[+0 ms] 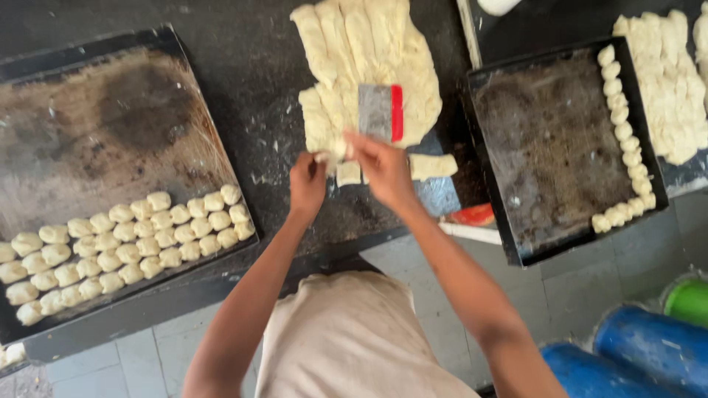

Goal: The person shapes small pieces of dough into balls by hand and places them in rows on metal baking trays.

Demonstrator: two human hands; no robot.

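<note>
Nearest the lens: beige apron [354, 332] at 6 o'clock, both bare forearms running up from it to frame centre. Blue drums [634, 354] and a green one [689, 301] at 4 o'clock on the tiled floor.

Left hand [307, 184]: just left of centre, fingers pressed together, pinching a small dough piece [324, 156] at the lower edge of the dough sheet.

Right hand [383, 168]: just beside the left, touching it at the fingertips. Holds a metal scraper [380, 112] with a red grip, blade upright above the knuckles, over the dough. Exact finger wrap on the scraper: can't tell.

Dough sheet [369, 59]: 12 o'clock on the dark worktop [258, 81], scored into long strips. Cut chunks [431, 166] lie at its lower edge, just right of the right hand.

Left tray [81, 140]: 9 o'clock, worn and dark, rows of small dough balls [125, 247] packed along its near edge, far part bare.

Right tray [546, 147]: 3 o'clock, one line of dough balls [627, 140] down the right wall and curling along the bottom corner. Second dough sheet [664, 81] beyond it at 2 o'clock.
</note>
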